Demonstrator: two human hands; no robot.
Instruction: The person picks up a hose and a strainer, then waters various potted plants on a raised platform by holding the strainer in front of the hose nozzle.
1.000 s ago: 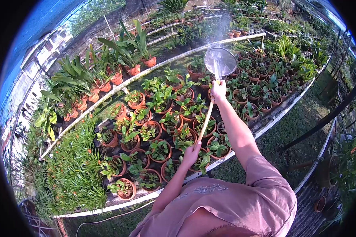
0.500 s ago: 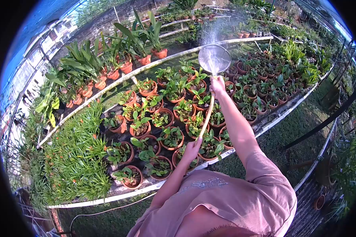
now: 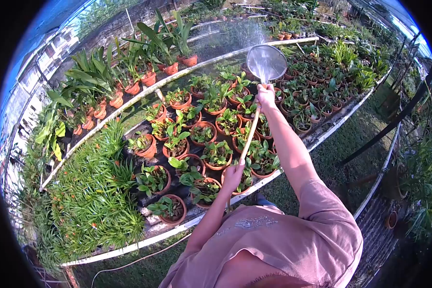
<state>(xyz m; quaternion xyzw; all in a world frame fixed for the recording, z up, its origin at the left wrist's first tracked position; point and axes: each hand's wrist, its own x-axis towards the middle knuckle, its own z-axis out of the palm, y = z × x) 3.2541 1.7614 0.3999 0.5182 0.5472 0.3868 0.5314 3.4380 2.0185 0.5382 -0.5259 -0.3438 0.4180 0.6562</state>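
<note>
My right hand [image 3: 265, 96] is closed around the neck of a watering hose, just below its wide, round, mesh-like spray head [image 3: 267, 62]. Water fans out from the head toward the far left. Lower down, my left hand [image 3: 233, 176] wraps round the pale yellow hose [image 3: 249, 137]. The hose runs slantwise between both hands, over terracotta pots [image 3: 203, 132] of broad-leaved green plants. Below my left hand, the hose is mostly hidden by my arm and shirt.
Narrow-leaved plants with small orange blooms [image 3: 93, 192] fill the bench's left part. A pale front rail [image 3: 144, 246] edges the bench. Taller potted plants [image 3: 168, 43] line the back rail. Grass [image 3: 350, 153] and a dark slanting bar [image 3: 393, 125] lie to the right.
The spray head and my right hand have shifted slightly right. Water now sprays more to the left. My view has moved a little, and both hands keep their hold.
</note>
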